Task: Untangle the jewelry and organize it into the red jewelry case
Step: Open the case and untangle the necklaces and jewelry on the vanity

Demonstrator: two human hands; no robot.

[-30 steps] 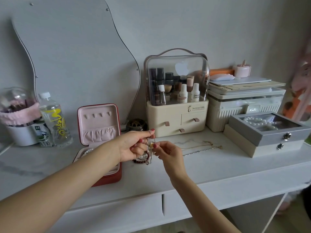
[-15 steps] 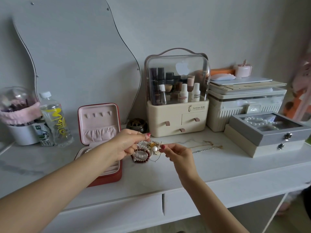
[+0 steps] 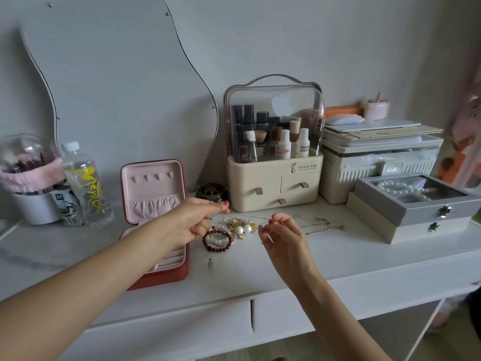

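The red jewelry case (image 3: 169,276) stands open on the white table, its pink-lined lid upright; my left forearm crosses over its tray. Right of it lies the tangled jewelry (image 3: 235,229): a dark red bead bracelet (image 3: 216,242), two pearls and gold pieces. My left hand (image 3: 194,221) pinches a small ring-like piece above the tangle, and a fine strand hangs from it. My right hand (image 3: 283,237) hovers just right of the pile, fingers curled, pinching a thin chain that runs back to the tangle. A small silver piece (image 3: 210,263) lies apart in front.
A gold necklace (image 3: 324,222) and a silver chain (image 3: 317,232) lie to the right. Behind stand a cream cosmetics organiser (image 3: 273,183), a dark round pot (image 3: 212,192), a water bottle (image 3: 83,183) and a grey pearl box (image 3: 416,207).
The tangle, held up between both hands a second ago, now lies on the table. My hands have drawn apart, the right one moving rightward.
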